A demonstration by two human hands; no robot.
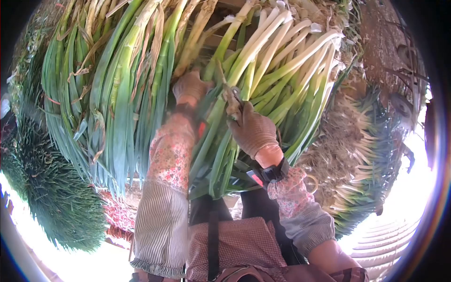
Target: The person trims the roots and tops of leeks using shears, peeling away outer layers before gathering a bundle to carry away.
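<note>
Large green onions with long green leaves and pale stalks lie in a pile in front of me. My left hand, gloved and somewhat blurred, is among them with its fingers curled at a yellowed green onion stalk. My right hand, also gloved, is closed round a small worn metal tool. It may be a knife or shears; the glove hides part of it. The tool's tip points up at the leaves between the two hands. White stalk ends fan out beyond my right hand.
Stacked smaller onions with matted roots stand at the right. A dark green leafy heap is at the lower left, beside some red netting. Dry root waste and dirt cover the ground at the upper right.
</note>
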